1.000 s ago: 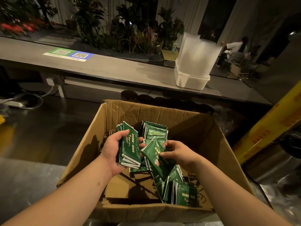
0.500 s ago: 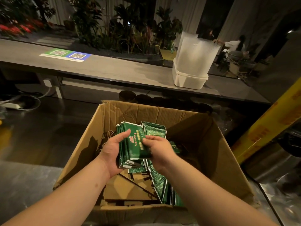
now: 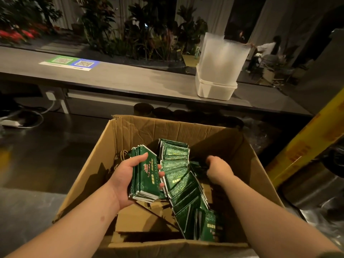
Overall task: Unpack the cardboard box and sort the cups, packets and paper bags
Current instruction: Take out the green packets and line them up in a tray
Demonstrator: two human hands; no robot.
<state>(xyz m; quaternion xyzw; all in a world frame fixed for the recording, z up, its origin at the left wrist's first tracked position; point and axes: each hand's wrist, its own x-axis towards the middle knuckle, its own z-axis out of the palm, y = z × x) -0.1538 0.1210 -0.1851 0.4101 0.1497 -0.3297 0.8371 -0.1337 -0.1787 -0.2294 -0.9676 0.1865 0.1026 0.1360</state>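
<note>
Dim room: plants (image 3: 152,38) line a long grey surface (image 3: 130,81) bearing a white tub (image 3: 214,89). Before it sits the cardboard box (image 3: 149,131); the left hand (image 3: 122,181) grips stacked green packets (image 3: 147,183) inside, the right hand (image 3: 218,169) dips alongside, grasp hidden.

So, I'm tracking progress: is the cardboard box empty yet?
Not empty: loose green packets lie inside the cardboard box, and the left hand holds a stack of them.

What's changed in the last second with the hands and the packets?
The right hand added its packet to the stack, let go and moved right inside the cardboard box; whether it grips anything is unclear. The left hand still holds the stack; the box stayed put.
</note>
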